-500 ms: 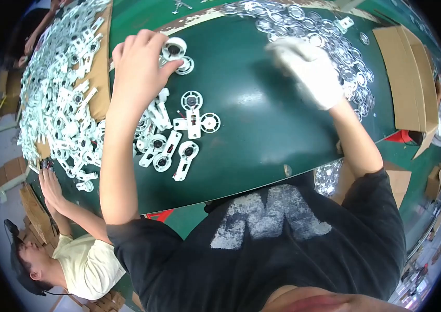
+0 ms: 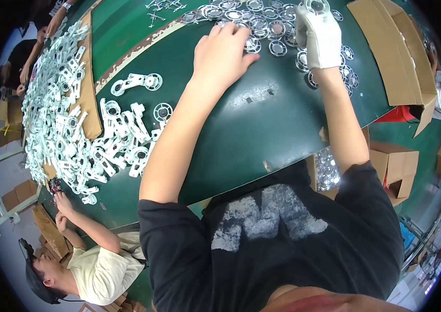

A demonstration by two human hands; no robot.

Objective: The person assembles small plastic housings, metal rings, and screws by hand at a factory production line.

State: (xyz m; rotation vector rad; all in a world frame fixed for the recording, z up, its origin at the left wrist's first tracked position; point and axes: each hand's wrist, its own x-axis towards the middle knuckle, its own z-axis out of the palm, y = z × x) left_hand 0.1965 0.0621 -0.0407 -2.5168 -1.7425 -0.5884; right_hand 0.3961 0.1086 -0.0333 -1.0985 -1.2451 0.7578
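Observation:
My bare left hand (image 2: 221, 56) reaches over the near left side of a pile of shiny silver spoked rings (image 2: 276, 28). Its thumb stands apart from the fingers, and a silver ring (image 2: 252, 45) shows beside the fingertips. In a white glove, my right hand (image 2: 320, 40) is at the right of the pile. Its fingers close around a round pale part (image 2: 316, 6) at the top edge, partly hidden by the glove. A white arm-shaped part with round ends (image 2: 137, 83) lies alone left of my left hand. Several similar white parts (image 2: 124, 135) lie nearer, partly behind my left forearm.
A large heap of white parts (image 2: 56, 114) covers the left side by a cardboard strip (image 2: 91, 88). A co-worker (image 2: 93, 260) works at lower left. An open carton (image 2: 394, 52) stands at right; a box of shiny pieces (image 2: 327, 169) sits below the table edge.
My left hand has let go of the white part, leaving it on the table, and moved right to the silver rings. My right hand has moved farther away, onto the round part. The view has shifted.

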